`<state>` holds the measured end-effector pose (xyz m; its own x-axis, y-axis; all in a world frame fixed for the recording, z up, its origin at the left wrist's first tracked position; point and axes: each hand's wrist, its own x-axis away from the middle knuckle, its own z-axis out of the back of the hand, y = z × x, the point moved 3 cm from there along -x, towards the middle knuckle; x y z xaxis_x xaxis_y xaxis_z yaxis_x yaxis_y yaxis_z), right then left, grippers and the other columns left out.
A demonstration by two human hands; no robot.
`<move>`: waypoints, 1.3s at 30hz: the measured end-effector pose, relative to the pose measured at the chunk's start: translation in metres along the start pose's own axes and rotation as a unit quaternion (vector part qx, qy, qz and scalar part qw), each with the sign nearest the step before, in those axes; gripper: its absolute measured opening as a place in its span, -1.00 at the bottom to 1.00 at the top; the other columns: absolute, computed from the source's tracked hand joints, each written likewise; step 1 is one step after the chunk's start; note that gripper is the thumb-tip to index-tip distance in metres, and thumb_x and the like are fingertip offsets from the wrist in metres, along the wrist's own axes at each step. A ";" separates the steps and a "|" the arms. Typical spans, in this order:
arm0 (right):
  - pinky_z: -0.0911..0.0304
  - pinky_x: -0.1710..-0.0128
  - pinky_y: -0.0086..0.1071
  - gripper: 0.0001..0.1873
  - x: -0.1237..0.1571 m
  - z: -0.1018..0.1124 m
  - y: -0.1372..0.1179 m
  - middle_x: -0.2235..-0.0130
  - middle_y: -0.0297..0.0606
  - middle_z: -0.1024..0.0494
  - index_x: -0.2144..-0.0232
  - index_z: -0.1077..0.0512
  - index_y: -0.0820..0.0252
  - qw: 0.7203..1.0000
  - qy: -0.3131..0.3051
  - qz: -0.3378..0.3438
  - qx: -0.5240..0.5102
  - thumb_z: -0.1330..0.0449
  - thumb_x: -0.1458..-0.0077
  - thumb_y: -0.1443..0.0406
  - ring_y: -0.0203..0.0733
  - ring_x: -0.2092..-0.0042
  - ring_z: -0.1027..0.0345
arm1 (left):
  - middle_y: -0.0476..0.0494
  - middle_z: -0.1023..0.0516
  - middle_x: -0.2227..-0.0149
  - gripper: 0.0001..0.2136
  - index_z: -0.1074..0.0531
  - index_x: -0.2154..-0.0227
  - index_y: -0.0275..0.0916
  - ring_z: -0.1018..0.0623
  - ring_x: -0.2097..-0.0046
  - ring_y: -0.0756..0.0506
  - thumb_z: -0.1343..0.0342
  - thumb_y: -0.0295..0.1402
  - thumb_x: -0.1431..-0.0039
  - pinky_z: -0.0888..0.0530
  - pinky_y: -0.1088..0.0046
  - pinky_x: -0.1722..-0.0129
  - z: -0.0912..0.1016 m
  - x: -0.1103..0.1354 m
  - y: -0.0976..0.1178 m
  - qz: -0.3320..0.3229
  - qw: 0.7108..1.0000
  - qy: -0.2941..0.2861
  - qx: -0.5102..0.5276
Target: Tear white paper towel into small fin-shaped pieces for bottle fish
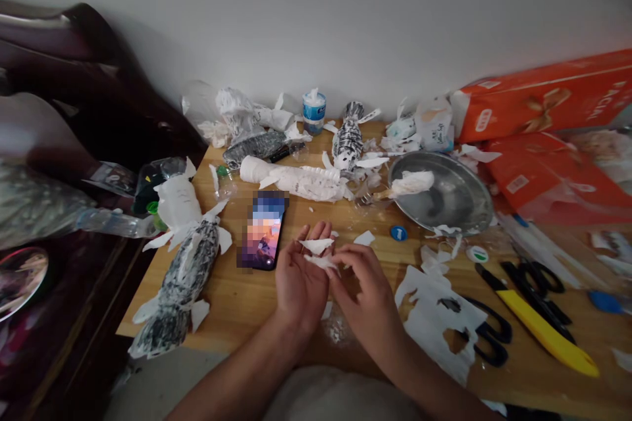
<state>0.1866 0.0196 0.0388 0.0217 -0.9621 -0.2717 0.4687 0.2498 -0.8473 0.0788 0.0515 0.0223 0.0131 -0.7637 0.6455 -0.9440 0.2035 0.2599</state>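
Note:
My left hand [300,276] is held palm-up over the wooden table [237,302], with small white paper scraps [316,247] lying on its fingers. My right hand [363,283] meets it from the right and pinches one of those scraps. A phone [264,229] with a lit screen lies just left of my left hand. A paper-covered bottle shaped like a fish [185,273] rests at the table's left edge.
A metal bowl [454,200] holds a brush wrapped in paper. More paper-wrapped bottles [296,179], a striped one [348,138] and crumpled tissue lie at the back. Cut white paper [434,316], black scissors [486,335], a yellow knife [543,329] and orange packs [543,102] sit at right.

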 end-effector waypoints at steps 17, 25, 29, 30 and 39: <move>-0.39 0.14 -0.29 -0.88 -0.012 -0.003 0.002 0.16 -0.20 -0.46 0.16 -0.41 0.11 0.999 -0.032 -0.040 -0.001 -0.11 -0.27 0.36 -0.15 0.13 -0.40 | -0.27 -0.58 -0.07 -0.72 -0.47 0.11 -0.26 -0.53 -0.16 -0.16 0.02 -0.18 -0.39 -0.39 0.29 -0.22 0.008 0.008 -0.009 0.015 0.996 -0.042 -0.078; -0.36 0.09 -0.09 -0.81 -0.004 -0.007 -0.007 0.11 -0.08 -0.49 0.12 -0.33 0.18 0.965 -0.087 0.106 0.222 -0.06 -0.27 0.49 0.02 0.08 -0.34 | -0.27 -0.59 -0.06 -0.70 -0.50 0.08 -0.28 -0.50 -0.18 -0.15 0.02 -0.20 -0.40 -0.28 0.28 -0.30 0.019 0.014 -0.018 0.021 0.992 -0.052 -0.115; -0.37 0.03 -0.05 -0.78 -0.004 -0.003 -0.006 0.07 -0.12 -0.51 0.06 -0.33 0.15 0.970 -0.122 0.098 0.188 -0.11 -0.27 0.46 0.02 0.03 -0.33 | -0.29 -0.60 -0.04 -0.79 -0.50 0.05 -0.31 -0.53 -0.14 -0.16 -0.07 -0.39 -0.33 -0.33 0.29 -0.24 0.022 0.010 -0.009 -0.003 0.987 -0.064 -0.144; -0.37 0.00 -0.04 -0.74 -0.005 -0.001 -0.006 0.05 -0.12 -0.51 0.02 -0.32 0.14 0.972 -0.123 0.097 0.176 -0.12 -0.28 0.45 0.02 0.01 -0.32 | -0.30 -0.60 -0.05 -0.78 -0.49 0.03 -0.31 -0.53 -0.14 -0.16 -0.08 -0.41 -0.32 -0.36 0.30 -0.20 0.022 0.009 -0.007 -0.002 0.986 -0.069 -0.149; -0.34 -0.08 -0.04 -0.60 -0.008 0.005 0.002 0.00 -0.14 -0.47 -0.11 -0.31 0.08 0.972 -0.141 0.120 0.146 -0.07 -0.28 0.48 -0.01 -0.05 -0.32 | -0.37 -0.58 -0.07 -0.75 -0.46 0.00 -0.31 -0.53 -0.14 -0.24 -0.14 -0.37 -0.30 -0.46 0.34 0.05 0.022 0.010 0.003 0.002 0.983 -0.080 -0.165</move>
<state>0.1920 0.0268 0.0419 0.3830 -0.8819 -0.2750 0.6496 0.4688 -0.5986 0.0689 0.0307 0.0133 -0.0680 -0.8435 0.5329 -0.7856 0.3745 0.4926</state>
